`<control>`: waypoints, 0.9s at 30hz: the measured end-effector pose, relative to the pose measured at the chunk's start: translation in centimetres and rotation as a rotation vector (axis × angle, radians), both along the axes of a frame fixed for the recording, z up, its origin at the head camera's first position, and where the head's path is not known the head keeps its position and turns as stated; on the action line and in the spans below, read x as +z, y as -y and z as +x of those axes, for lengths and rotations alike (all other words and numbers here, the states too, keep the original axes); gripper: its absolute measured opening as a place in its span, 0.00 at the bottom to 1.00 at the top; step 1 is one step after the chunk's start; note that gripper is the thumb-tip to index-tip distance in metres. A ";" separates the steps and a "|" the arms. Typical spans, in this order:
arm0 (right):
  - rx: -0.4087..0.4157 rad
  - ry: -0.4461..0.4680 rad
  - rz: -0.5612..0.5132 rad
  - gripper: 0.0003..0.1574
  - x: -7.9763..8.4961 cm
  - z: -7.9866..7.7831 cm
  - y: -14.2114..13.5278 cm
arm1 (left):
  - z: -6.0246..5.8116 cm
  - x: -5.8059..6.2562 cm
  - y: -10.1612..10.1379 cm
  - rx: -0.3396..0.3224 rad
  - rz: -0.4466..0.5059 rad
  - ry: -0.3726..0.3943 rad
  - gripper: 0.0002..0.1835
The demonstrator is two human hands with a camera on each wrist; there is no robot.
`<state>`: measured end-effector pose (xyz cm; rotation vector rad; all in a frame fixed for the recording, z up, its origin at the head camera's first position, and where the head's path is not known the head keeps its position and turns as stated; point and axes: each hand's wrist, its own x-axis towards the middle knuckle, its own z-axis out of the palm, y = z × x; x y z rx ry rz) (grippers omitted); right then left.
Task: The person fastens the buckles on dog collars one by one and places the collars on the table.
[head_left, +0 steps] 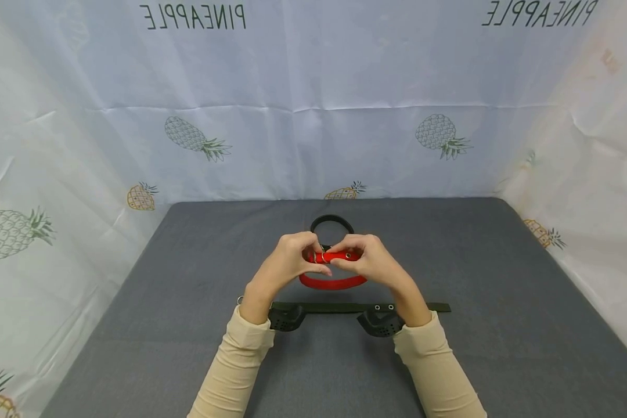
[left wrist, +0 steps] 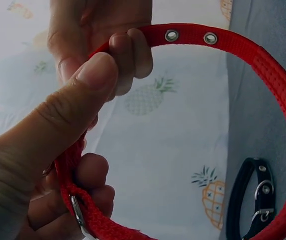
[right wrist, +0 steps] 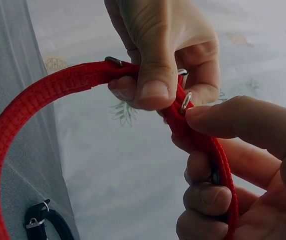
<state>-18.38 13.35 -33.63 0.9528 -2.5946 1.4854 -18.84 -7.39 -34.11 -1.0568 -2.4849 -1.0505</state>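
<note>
A red dog collar (head_left: 333, 283) is bent round into a loop between both hands. My left hand (head_left: 291, 258) pinches its buckle end between thumb and fingers; metal loops (right wrist: 185, 102) show beside the fingertips in the right wrist view. My right hand (head_left: 370, 258) grips the overlapping strap end, thumb and fingers curled about it. The two hands' fingertips nearly meet at the metal fittings. Eyelets (left wrist: 210, 38) line the strap near the right hand's fingers in the left wrist view. Part of the buckle is hidden behind the fingers.
Beyond the hands, a black collar (head_left: 332, 218) lies closed in a ring on the grey table (head_left: 214, 244). A dark green strap (head_left: 334, 307) with eyelets stretches sideways beneath the wrists. Pineapple-print sheets (head_left: 292, 69) hang at the back and sides.
</note>
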 end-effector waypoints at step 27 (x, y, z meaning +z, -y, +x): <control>-0.073 0.160 -0.281 0.22 0.1 0.0 0.3 | -0.1 0.2 -0.4 -0.105 0.498 0.393 0.15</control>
